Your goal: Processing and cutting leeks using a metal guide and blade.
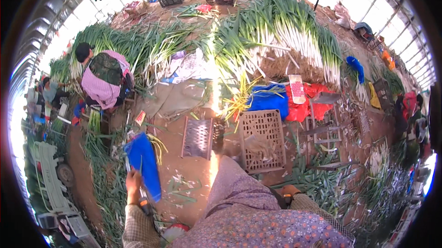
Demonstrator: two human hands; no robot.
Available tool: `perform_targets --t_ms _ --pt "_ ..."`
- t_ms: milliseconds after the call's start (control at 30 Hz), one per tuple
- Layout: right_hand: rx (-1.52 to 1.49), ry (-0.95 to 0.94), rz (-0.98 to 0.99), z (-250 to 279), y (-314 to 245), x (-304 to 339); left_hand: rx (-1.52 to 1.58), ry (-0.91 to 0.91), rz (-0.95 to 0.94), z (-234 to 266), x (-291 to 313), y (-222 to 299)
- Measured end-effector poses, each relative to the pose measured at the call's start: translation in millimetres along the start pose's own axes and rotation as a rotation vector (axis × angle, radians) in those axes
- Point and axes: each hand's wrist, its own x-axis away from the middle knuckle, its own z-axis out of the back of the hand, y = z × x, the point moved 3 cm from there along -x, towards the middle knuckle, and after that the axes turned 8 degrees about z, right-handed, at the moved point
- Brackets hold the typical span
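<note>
My left hand (pixel 133 182) is closed at the left edge of a blue sheet (pixel 142 160), which hangs long and narrow to the left of my lap. A thin pale edge (pixel 128 163) shows just beyond its fingers. Down by my right side, my right hand (pixel 290 190) is partly covered by my purple flowered apron (pixel 258 211); its fingers are too small and hidden to read. Ahead of my knees lies a brown plastic crate (pixel 262 141) with a pale glove-like cloth in it. Left of the crate is a slatted rack (pixel 197 138).
Long rows of leeks (pixel 285 27) lie across the far side. A blue cloth (pixel 268 98) and red sheet (pixel 311 98) lie beyond the crate. Metal stool frames (pixel 324 124) stand at right. Another person (pixel 106 80) bends over leeks at left, near a parked vehicle (pixel 50 176).
</note>
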Motion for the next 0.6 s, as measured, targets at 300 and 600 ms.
perform_targets --t_ms 300,600 --pt "-0.159 0.175 -0.061 100 -70 -174 -0.356 -0.294 -0.457 -152 -100 222" --pt "0.109 0.426 0.376 374 -91 -281 -0.299 -0.261 -0.018 -60 -269 3"
